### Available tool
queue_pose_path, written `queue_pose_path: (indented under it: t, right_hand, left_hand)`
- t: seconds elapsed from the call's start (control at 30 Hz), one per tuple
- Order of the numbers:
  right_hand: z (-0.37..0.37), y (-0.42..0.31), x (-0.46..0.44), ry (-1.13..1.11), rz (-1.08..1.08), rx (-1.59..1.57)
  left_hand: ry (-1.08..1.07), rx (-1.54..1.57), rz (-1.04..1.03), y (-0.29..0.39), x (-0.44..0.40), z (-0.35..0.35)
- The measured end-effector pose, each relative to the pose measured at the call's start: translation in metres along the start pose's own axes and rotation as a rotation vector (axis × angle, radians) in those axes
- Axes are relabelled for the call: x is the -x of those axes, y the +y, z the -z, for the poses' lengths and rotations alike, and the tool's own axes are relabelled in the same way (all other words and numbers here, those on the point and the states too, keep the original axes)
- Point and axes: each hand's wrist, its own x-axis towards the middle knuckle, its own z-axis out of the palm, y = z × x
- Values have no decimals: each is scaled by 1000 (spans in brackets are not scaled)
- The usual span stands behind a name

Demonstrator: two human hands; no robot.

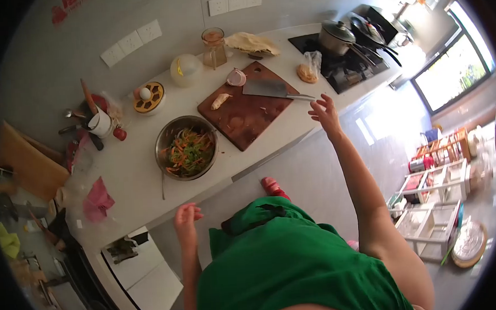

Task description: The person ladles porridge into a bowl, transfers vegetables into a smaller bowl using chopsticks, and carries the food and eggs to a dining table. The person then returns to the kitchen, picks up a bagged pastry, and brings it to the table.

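Note:
My right hand (pixel 325 116) is raised off the counter's front edge, fingers spread and holding nothing, close to the handle of a cleaver (pixel 267 88). The cleaver lies flat on a brown wooden cutting board (pixel 254 118), its handle reaching past the right edge. Also on the board are a piece of ginger (pixel 220 101) and a cut onion piece (pixel 236 77). My left hand (pixel 186 216) hangs in front of the counter with loosely bent fingers and nothing visible in it. Nearest to it is a steel bowl (pixel 213 163) of shredded carrot and greens (pixel 190 151).
A pot (pixel 337 37) and a pan (pixel 366 28) stand on the stove (pixel 347 71) at right. Along the wall are a glass jug (pixel 214 49) and a round pale container (pixel 186 71). A pink cloth (pixel 98 200) lies at left. White shelving (pixel 430 207) stands behind on the right.

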Motion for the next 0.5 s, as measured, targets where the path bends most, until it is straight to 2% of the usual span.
queue_pose_path:
  t: [0.03,0.1,0.17,0.2,0.23,0.3,0.33,0.37,0.4,0.43,0.47,0.5]
  right_hand:
    - [0,8,-31,-28,-8,7]
    - [-2,27,-90,91,17,100]
    - [3,41,-149,69,-16,199]
    - [4,50,-177,126,-1,241]
    - [13,114,-241,285,159,529]
    - [9,103,-267,446,139,826]
    - [9,107,-284,442,173,868]
    - [10,109,-303,347,12,958]
    - [10,104,-316,341,-74,815]
    - [7,121,-339,369,-33,976]
    - [9,100,-337,216,-222,795]
    - [10,102,-342,202,-221,805]
  left_hand:
    - [80,0,19,-1,-4,-2]
    - [172,10,51,-2,-2,-14]
    - [259,34,60,-2,0,-32]
    - [290,27,73,0,2,-46]
    - [295,34,80,4,4,-62]
    - [344,37,97,11,5,-92]
    - [326,37,119,15,6,-108]
    - [317,42,146,18,9,-123]
    - [381,49,170,21,13,-136]
    - [355,52,164,24,15,-147]
    - [327,55,156,27,20,-157]
    - [383,59,173,29,26,-164]
